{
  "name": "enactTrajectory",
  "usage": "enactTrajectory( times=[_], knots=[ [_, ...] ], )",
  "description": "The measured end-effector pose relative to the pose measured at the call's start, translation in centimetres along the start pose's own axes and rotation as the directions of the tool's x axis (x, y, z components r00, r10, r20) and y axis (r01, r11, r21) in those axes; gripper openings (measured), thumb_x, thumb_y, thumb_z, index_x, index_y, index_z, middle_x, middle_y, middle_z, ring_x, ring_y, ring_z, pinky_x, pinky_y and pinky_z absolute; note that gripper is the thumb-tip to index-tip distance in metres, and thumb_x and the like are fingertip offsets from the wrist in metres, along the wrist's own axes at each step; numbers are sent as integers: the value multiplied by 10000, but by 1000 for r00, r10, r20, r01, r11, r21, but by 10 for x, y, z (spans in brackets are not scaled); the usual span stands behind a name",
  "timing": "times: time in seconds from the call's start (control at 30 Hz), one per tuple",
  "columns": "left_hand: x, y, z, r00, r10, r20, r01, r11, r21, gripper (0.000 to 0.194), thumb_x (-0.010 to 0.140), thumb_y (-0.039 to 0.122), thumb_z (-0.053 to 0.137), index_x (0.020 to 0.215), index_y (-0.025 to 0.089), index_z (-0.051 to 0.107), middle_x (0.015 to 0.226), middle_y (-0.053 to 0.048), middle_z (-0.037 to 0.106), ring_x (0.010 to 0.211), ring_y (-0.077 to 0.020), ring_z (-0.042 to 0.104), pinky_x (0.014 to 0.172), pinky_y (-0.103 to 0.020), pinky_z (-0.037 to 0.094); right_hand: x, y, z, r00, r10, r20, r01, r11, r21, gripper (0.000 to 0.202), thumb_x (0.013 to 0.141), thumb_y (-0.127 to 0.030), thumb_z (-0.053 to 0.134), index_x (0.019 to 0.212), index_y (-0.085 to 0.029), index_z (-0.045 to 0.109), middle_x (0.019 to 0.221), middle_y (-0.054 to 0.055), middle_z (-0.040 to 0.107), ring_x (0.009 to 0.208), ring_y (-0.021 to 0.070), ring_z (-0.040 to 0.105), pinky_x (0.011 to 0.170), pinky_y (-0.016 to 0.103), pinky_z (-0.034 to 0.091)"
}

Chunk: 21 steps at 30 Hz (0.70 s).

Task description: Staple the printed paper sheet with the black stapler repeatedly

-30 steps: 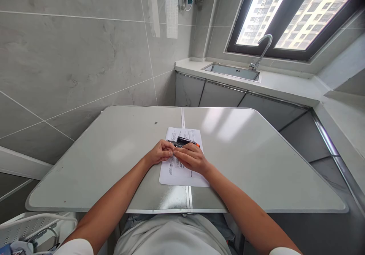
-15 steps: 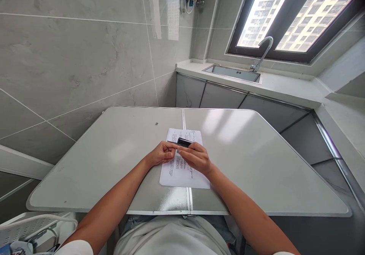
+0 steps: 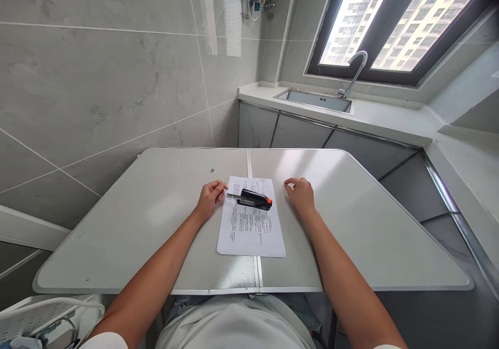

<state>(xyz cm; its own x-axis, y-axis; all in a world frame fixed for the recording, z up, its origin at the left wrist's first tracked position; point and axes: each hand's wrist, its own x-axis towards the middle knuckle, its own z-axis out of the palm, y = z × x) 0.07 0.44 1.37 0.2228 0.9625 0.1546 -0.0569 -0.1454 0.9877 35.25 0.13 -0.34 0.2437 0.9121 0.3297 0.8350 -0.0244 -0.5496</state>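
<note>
A black stapler [image 3: 255, 199] with an orange end lies on the printed sheet of paper [image 3: 249, 242]. Its metal staple tray [image 3: 233, 196] sticks out at the left end. Close to the paper's left edge is my left hand [image 3: 211, 198], fingers curled together, apart from the stapler, with nothing visible in them. My right hand [image 3: 302, 193] rests over the table to the right of the paper. Its thumb and index finger are pinched; a tiny pale spot shows at the tips, too small to name.
Small dark bits [image 3: 212, 170] lie on the white folding table [image 3: 156, 203] beyond my left hand. A white basket [image 3: 50, 315] stands at the lower left, below the table's edge. Behind the table are a counter [image 3: 376, 113] with a sink and a faucet [image 3: 356, 70].
Both hands have come off the stapler, which now lies on the paper. My left hand has moved left, my right hand right and slightly away from me.
</note>
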Motion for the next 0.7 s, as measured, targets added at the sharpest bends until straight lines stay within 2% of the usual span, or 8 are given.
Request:
enactTrajectory(
  times=[0.07,0.13,0.2,0.27,0.37,0.5,0.57,0.7],
  knots=[
    [4,-3,-4,992,48,-119,-15,964,264,322,937,455,603,786,175,651,565,45,431,538,-109,362,543,-242,293,3,9,4,994,88,69,-86,996,-36,198,861,-276,624,951,-223,792,883,74,659,770,200,593,731,333,471],
    [7,-7,-7,976,98,-196,15,863,506,298,927,417,588,745,184,626,592,36,455,570,-121,389,578,-258,311,5,13,8,993,74,89,-70,997,-43,197,874,-263,597,940,-223,779,902,84,659,889,236,596,750,338,474],
    [8,-11,-10,964,119,-239,66,761,645,267,918,384,573,734,195,613,597,33,472,583,-130,410,600,-266,321,6,15,12,996,27,87,-23,999,-38,212,892,-250,565,930,-216,770,958,105,673,1032,278,565,777,351,480],
    [9,-13,-11,959,117,-258,100,714,693,237,911,361,558,744,202,613,602,30,497,593,-137,438,610,-268,331,7,17,16,996,-10,87,14,999,-38,248,908,-246,548,999,-201,775,1078,132,664,1122,305,520,839,377,485],
    [9,-15,-12,962,98,-256,113,710,695,220,899,348,552,748,203,618,618,23,525,611,-143,465,615,-266,342,9,21,22,994,-24,105,33,996,-83,375,929,-259,541,1251,-198,723,1228,162,590,1154,326,485,947,433,458],
    [10,-18,-13,970,80,-228,109,699,707,207,889,335,554,747,201,623,609,27,522,601,-143,466,618,-268,349,11,25,26,994,-24,107,35,994,-105,519,937,-268,512,1450,-218,572,1243,153,558,1147,332,467,981,457,434],
    [10,-20,-12,976,79,-205,98,680,727,202,891,327,553,747,202,622,600,29,517,591,-142,468,619,-271,353,11,26,26,996,-5,91,12,997,-71,497,921,-248,504,1408,-196,586,1198,145,578,1121,324,474,972,447,439],
    [11,-23,-12,982,99,-162,65,626,777,182,898,287,541,759,206,626,637,12,551,619,-157,512,640,-282,389,11,25,26,997,22,79,-22,1000,1,257,891,-241,508,1058,-201,698,1077,118,599,1071,300,500,925,411,454]
  ],
)
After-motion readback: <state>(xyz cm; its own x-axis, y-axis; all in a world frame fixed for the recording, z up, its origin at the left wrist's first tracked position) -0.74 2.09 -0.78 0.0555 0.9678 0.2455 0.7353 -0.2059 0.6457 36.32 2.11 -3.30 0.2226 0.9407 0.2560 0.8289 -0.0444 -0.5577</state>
